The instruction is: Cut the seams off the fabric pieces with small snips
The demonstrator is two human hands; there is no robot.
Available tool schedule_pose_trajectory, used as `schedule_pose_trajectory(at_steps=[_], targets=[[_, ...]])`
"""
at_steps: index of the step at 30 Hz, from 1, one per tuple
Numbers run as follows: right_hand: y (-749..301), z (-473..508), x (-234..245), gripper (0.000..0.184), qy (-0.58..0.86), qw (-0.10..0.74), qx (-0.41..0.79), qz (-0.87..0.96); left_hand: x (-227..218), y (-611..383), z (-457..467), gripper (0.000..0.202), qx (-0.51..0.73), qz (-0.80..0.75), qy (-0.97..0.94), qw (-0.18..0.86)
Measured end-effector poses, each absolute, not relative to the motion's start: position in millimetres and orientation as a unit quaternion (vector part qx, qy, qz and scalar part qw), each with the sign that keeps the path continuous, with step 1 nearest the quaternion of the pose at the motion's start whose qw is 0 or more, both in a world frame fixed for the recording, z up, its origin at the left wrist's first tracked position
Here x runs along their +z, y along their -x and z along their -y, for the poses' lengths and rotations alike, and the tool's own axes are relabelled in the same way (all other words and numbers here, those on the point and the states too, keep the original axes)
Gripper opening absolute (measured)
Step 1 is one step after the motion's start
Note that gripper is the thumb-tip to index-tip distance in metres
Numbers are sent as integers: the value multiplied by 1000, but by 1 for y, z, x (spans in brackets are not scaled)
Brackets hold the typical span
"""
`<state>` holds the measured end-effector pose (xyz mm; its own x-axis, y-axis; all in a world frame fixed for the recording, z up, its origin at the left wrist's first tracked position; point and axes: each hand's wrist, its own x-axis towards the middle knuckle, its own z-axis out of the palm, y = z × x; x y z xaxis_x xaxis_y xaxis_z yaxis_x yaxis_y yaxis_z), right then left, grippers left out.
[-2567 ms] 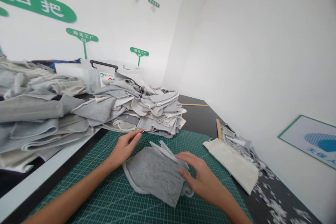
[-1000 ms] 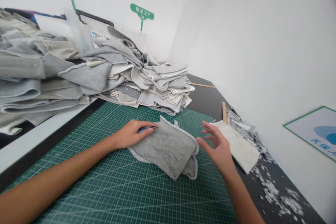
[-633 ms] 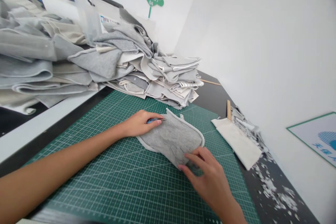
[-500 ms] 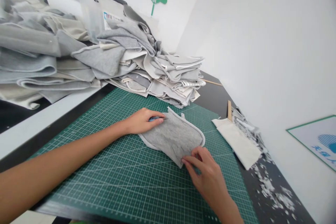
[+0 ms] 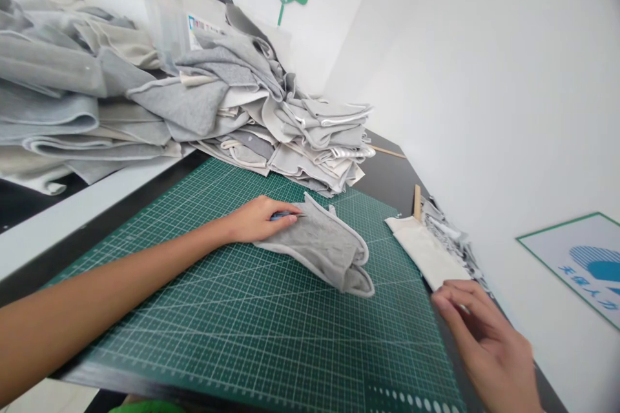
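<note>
A grey piece of fabric (image 5: pixel 320 239) with a pale edging lies on the green cutting mat (image 5: pixel 252 335), its right end curled over. My left hand (image 5: pixel 259 218) rests on its upper left part, fingers closed around a small blue tool with a metal tip (image 5: pixel 283 214); the hand hides most of that tool. Away to the right, my right hand (image 5: pixel 489 342) is over the mat's right side, near a folded cream cloth (image 5: pixel 431 251). Its thumb and fingertips are pinched together, and anything between them is too small to make out.
Big heaps of grey and cream fabric pieces (image 5: pixel 194 106) fill the back and left. A clear plastic box (image 5: pixel 165 19) with a black handle stands behind them. Grey scraps (image 5: pixel 448 226) and a wooden stick (image 5: pixel 417 201) lie along the right edge, by the white wall (image 5: pixel 484 77).
My right hand has let go of the fabric's lower right corner and moved right, off the piece. That end of the fabric has curled over. My left hand stays on the piece.
</note>
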<state>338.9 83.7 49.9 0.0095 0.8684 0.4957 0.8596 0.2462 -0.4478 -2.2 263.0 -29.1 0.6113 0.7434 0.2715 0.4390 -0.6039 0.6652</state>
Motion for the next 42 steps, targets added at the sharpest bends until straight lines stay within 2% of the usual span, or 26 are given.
schedule_pose_trajectory(at_steps=[6,12,14,20,21,24,27,31,38,40,42], targets=[[-342,-76,41,9,631,385,-2,673,-32,1,-265,40,270,-354,-852,275],[-305,-86,34,6,583,438,83,679,-32,1,-264,40,265,-363,-852,269],[-290,-87,29,4,580,415,80,696,-32,1,-264,40,263,-364,-852,269],[-250,-94,4,28,554,318,14,769,-31,0,-264,39,255,-355,-858,271],[-245,-97,0,28,551,302,10,778,-32,1,-264,39,255,-353,-859,270],[-237,-105,-8,10,552,272,11,788,-32,1,-264,39,256,-351,-860,267],[-237,-107,-10,17,555,288,53,778,-32,1,-263,38,261,-347,-861,265],[-244,-104,-7,19,574,301,179,740,-30,2,-263,37,266,-342,-861,267],[-247,-92,-9,26,611,352,280,652,-30,1,-263,37,264,-343,-862,265],[-244,-88,-11,26,612,380,288,632,-30,1,-263,37,264,-344,-862,263],[-240,-87,-12,22,614,403,234,637,-30,1,-263,37,262,-345,-862,263]])
